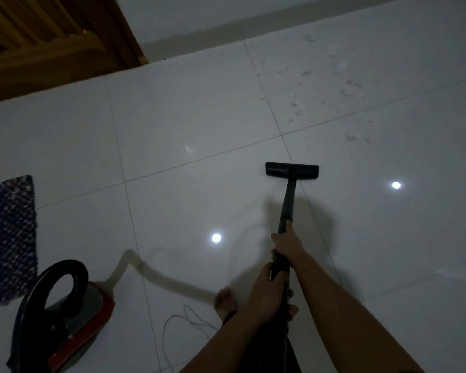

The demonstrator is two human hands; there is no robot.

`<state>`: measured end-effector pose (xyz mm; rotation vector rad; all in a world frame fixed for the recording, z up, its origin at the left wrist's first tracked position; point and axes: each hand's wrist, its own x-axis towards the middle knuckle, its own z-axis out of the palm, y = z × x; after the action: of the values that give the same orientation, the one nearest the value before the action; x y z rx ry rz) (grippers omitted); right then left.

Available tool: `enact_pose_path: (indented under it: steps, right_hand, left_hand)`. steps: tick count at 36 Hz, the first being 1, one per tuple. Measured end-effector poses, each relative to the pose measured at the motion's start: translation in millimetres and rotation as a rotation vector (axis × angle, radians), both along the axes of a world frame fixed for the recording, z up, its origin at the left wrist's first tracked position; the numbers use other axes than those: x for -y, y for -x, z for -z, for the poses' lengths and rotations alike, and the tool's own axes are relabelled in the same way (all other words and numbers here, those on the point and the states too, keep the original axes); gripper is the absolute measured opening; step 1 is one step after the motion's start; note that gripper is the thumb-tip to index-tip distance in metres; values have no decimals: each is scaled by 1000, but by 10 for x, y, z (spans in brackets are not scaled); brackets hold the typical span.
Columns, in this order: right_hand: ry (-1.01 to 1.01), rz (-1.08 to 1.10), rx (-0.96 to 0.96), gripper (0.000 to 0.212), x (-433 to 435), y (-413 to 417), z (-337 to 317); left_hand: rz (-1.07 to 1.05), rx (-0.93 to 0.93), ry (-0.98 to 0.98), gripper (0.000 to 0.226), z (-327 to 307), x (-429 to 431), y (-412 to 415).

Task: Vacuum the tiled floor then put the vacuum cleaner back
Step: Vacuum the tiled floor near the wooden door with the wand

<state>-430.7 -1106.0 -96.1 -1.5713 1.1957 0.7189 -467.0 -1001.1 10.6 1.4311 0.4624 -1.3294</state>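
A: Vacuum cleaner [65, 313] sits left of the wand [287, 208]. Which way's the dirt?
B: debris [320, 87] is beyond the floor head [292, 170], wand pointing there; right hand [287, 244] leads, left hand [267, 292] behind, both gripping

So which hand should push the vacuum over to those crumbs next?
Probably the right hand: it grips further down the wand, and the crumbs lie ahead to the right. The left hand just steadies it.

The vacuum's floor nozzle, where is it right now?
In the head view, the floor nozzle sits flat on the tiled floor just right of centre, short of the scattered debris toward the upper right.
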Motion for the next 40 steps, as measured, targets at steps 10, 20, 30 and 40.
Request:
enact_pose_path:
  steps: [10, 20, 30, 40]
  right_hand:
    - [-55, 37, 61, 69, 419, -302, 118]
    - [-84, -22, 42, 73, 1109, -1098, 244]
    - [-99, -138, 40, 77, 1696, -2086, 229]
    - [-106, -205, 3, 77, 1927, -2904, 247]
  left_hand:
    - [-51, 29, 41, 26, 189, 412, -298]
    - [-101, 39, 7, 32, 342, 1099, -977]
    - [-207, 72, -13, 27, 292, 1785, -1812]
    - [-328, 54, 3, 19, 391, 2076, -2541]
